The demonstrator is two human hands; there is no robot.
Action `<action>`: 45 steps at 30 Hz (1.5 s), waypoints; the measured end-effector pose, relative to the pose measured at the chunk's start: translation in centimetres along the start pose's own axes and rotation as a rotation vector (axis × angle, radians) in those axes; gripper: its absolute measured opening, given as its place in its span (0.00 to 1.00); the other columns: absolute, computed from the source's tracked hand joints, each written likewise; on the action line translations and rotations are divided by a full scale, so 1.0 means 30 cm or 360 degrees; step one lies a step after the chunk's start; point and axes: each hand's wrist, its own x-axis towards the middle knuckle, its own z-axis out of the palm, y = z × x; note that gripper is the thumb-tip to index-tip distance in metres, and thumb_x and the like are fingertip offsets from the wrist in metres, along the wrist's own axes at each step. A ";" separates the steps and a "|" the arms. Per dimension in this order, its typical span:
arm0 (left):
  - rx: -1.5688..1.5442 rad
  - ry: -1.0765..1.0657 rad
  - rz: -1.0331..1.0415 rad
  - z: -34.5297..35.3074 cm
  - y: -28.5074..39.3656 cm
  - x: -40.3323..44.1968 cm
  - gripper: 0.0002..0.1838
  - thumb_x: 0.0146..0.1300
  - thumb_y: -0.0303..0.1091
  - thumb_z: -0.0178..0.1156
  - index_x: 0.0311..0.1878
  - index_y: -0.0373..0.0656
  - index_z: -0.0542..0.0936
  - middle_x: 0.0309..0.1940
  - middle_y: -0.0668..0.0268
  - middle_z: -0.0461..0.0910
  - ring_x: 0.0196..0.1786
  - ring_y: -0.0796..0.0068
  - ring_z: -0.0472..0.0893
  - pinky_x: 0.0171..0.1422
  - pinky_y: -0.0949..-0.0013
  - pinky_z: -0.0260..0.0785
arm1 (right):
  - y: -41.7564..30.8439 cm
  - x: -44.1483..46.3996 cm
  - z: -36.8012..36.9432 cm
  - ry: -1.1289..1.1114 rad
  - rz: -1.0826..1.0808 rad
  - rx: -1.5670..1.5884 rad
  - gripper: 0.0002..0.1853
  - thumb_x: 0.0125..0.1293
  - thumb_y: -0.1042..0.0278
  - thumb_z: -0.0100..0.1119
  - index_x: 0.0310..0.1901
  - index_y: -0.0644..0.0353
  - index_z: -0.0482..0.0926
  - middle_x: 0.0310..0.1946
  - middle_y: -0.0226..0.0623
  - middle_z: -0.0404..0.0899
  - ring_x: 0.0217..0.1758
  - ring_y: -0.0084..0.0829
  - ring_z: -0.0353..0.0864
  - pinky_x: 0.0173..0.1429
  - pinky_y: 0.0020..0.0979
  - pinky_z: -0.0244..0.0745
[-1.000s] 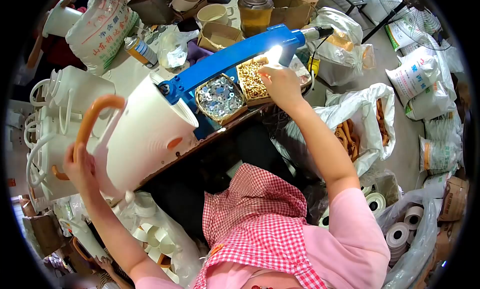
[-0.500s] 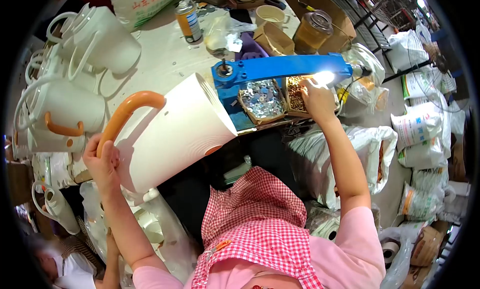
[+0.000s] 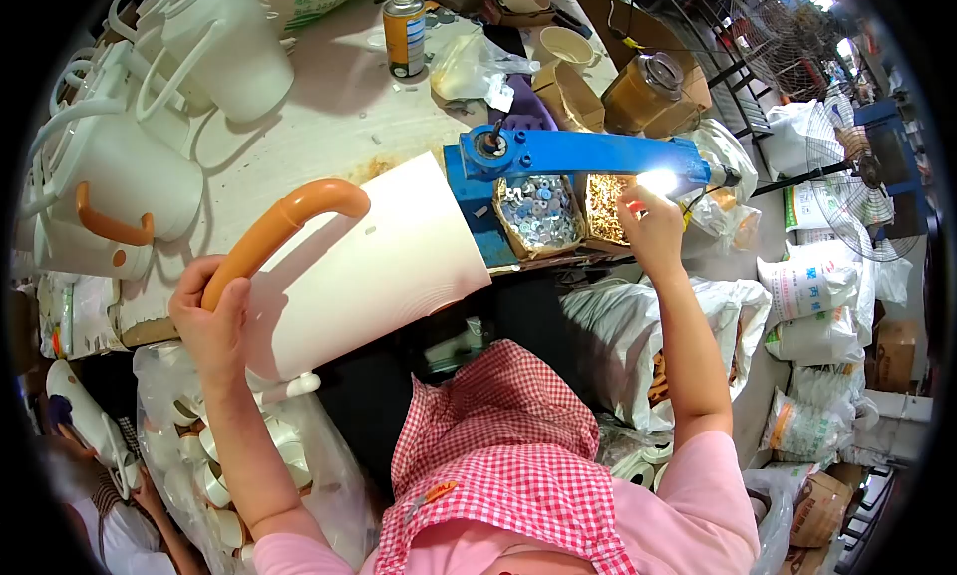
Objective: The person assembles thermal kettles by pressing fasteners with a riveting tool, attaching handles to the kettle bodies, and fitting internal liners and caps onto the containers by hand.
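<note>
My left hand (image 3: pixel 211 316) is wrapped round the lower end of an orange curved handle (image 3: pixel 284 226) on a white cylindrical body (image 3: pixel 374 266). The body lies tilted along the table's front edge, clear of the blue machine arm (image 3: pixel 588 154). Over the front of a box of small brass-coloured parts (image 3: pixel 606 198), the fingers of my right hand (image 3: pixel 653 231) are pinched together; what they hold is too small to name. Beside it stands a box of grey and blue washers (image 3: pixel 538 214). A bright lamp (image 3: pixel 658 182) shines just above my right hand.
White watering cans (image 3: pixel 224 52) crowd the table's left side. A spray can (image 3: pixel 405 35), a plastic bag (image 3: pixel 469 67) and a jar (image 3: pixel 646 89) stand behind. An open white sack (image 3: pixel 598 326) is below at right, a fan (image 3: pixel 857 166) beyond. Another person (image 3: pixel 125 530) is at lower left.
The white body, first over the machine's near end, is now off it. My right hand has drawn back toward the front of the brass parts box. The camera view has shifted.
</note>
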 end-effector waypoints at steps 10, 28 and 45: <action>0.0145 -0.0012 0.0002 -0.009 0.006 -0.013 0.21 0.54 0.42 0.78 0.41 0.36 0.82 0.31 0.74 0.78 0.33 0.85 0.73 0.38 0.78 0.65 | -0.466 0.195 -0.061 -0.0067 0.0106 0.1936 0.08 0.65 0.81 0.67 0.46 0.69 0.84 0.41 0.39 0.88 0.45 0.22 0.86 0.53 0.23 0.80; 0.0105 -0.0128 0.0011 0.023 0.060 -0.021 0.17 0.54 0.32 0.77 0.42 0.35 0.81 0.33 0.73 0.79 0.37 0.83 0.76 0.45 0.78 0.68 | -0.523 0.345 -0.047 -0.0504 0.0010 0.1605 0.06 0.63 0.74 0.70 0.37 0.67 0.85 0.30 0.30 0.86 0.33 0.16 0.81 0.40 0.21 0.77; -0.0025 0.0097 0.0060 -0.026 0.077 0.026 0.13 0.57 0.30 0.73 0.42 0.36 0.82 0.26 0.73 0.77 0.26 0.88 0.71 0.30 0.82 0.60 | -0.508 0.134 -0.032 -0.0756 0.0267 0.2112 0.15 0.72 0.64 0.63 0.54 0.65 0.80 0.39 0.31 0.85 0.38 0.19 0.81 0.47 0.24 0.79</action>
